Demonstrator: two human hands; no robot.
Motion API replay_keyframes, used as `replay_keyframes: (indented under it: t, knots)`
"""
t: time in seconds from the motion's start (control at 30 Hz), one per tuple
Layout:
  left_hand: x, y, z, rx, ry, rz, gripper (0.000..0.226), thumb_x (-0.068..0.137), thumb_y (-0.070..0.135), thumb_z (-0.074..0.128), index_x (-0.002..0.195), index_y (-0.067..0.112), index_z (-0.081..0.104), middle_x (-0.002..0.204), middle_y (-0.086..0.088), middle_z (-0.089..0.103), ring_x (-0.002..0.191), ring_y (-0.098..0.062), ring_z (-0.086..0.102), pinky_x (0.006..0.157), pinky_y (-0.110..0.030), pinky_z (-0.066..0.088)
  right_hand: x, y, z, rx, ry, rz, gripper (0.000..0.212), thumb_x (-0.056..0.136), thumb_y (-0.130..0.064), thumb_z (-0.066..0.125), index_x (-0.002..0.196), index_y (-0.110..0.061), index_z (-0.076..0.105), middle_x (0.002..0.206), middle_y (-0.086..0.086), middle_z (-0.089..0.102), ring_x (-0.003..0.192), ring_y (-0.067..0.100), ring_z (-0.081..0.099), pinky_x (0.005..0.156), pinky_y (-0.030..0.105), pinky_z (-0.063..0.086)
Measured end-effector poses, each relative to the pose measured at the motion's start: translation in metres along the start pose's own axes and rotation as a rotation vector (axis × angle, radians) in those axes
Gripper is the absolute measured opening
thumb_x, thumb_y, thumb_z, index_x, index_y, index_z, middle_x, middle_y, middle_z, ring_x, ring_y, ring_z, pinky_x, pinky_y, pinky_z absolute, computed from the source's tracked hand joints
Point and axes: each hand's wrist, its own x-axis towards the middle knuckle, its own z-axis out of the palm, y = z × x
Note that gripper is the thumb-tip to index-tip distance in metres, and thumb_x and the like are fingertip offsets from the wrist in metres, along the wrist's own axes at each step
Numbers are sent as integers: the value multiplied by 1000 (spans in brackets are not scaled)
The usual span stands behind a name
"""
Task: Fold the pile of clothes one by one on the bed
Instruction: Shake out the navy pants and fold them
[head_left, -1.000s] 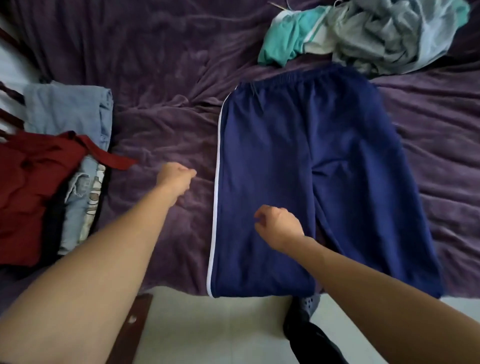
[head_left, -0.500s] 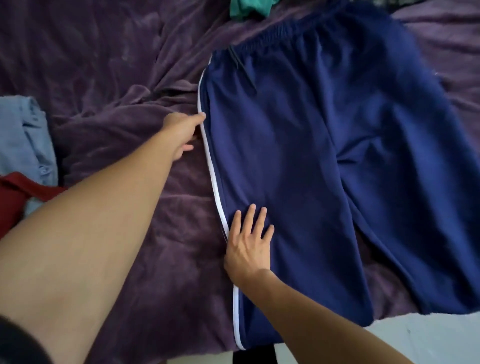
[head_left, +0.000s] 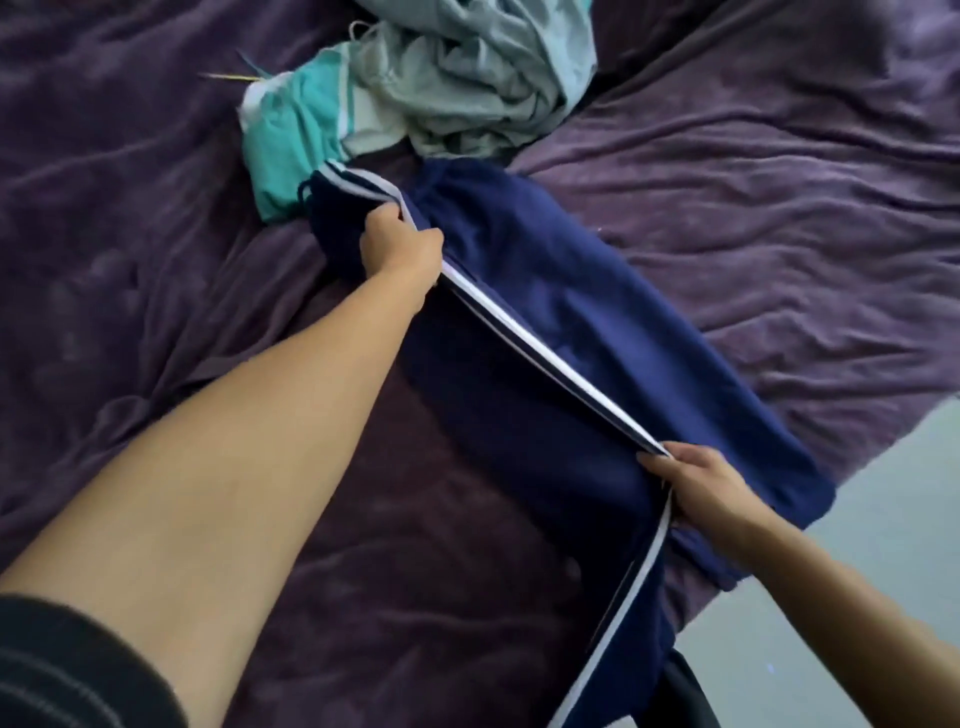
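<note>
The purple blanket (head_left: 130, 260) covers the bed across nearly the whole frame, and pale floor (head_left: 883, 545) shows past the bed's edge at lower right. The navy track trousers (head_left: 597, 312) lie on it with their long axis running diagonally, waistband at upper centre and leg ends at lower right. There the legs reach the bed edge and one hangs off it.

The pile of unfolded clothes (head_left: 467, 78), grey and teal, sits at top centre with its teal part touching the waistband end.

The left hand (head_left: 400, 249) grips the waistband corner with its fingers curled round the cloth. The right hand (head_left: 711, 488), nearer the camera, pinches the same edge further down the leg between thumb and fingers. Between them the white side stripe (head_left: 540, 353) is pulled taut and raised off the blanket.

The other leg lies flat just right of that raised edge, so the fold probably goes rightward, across the long axis. On that side only wrinkled blanket shows, though the bed edge is close to the right hand.
</note>
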Motion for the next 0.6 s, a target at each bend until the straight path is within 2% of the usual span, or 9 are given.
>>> replay_keyframes:
  t: [0.07,0.13,0.2,0.3,0.37,0.47,0.53,0.6]
  knots:
    - [3,27,37,-29,-84,-16,28,75,13,69,101,10,60,102,-8,64,75,-24,65,38,-25,49,20,-7,-32,-5,85,7,20,93,-22,59,78,-9,60,63,12,43,57,20,39,49,26,29]
    - [4,48,74,-46,-161,-30,34,77,12,71,108,9,55,104,-6,61,79,-22,64,41,-24,50,40,-9,-57,-83,161,-15,28,94,-22,58,69,-13,51,56,8,36,51,17,35,46,26,25]
    - [3,61,106,-56,-235,-42,36,82,12,70,111,12,48,101,-5,59,86,-22,64,54,-31,57,64,-9,-77,-257,261,-70,35,95,-18,55,62,-13,45,53,1,33,51,17,33,47,32,23]
    - [3,57,141,-12,-353,-125,64,87,25,67,140,11,34,118,-6,58,101,-22,61,77,-35,55,99,-10,-107,-445,374,-109,35,93,-24,55,64,-6,47,57,4,45,67,25,50,57,37,31]
    - [-1,39,153,140,-310,-101,73,86,33,66,146,14,30,132,-4,51,112,-22,55,88,-32,50,114,-15,-126,-568,335,-108,30,92,-31,57,74,-8,52,73,13,58,82,33,59,65,35,35]
    - [-24,6,159,380,-177,6,58,85,29,65,139,17,46,135,-5,52,121,-24,51,101,-30,42,123,-24,-144,-785,217,-161,17,87,-33,63,92,-19,56,96,12,66,95,36,60,68,33,36]
    - [-50,-14,155,480,-88,60,44,87,22,62,130,15,54,131,-10,52,120,-28,50,101,-33,40,119,-27,-146,-855,134,-213,26,83,-30,63,106,-21,55,101,12,67,97,37,60,70,35,40]
    - [-82,-33,147,539,39,56,39,87,20,61,126,13,56,128,-12,49,119,-31,47,100,-38,39,110,-27,-144,-880,52,-231,35,78,-25,63,110,-19,50,101,14,66,94,38,60,71,37,43]
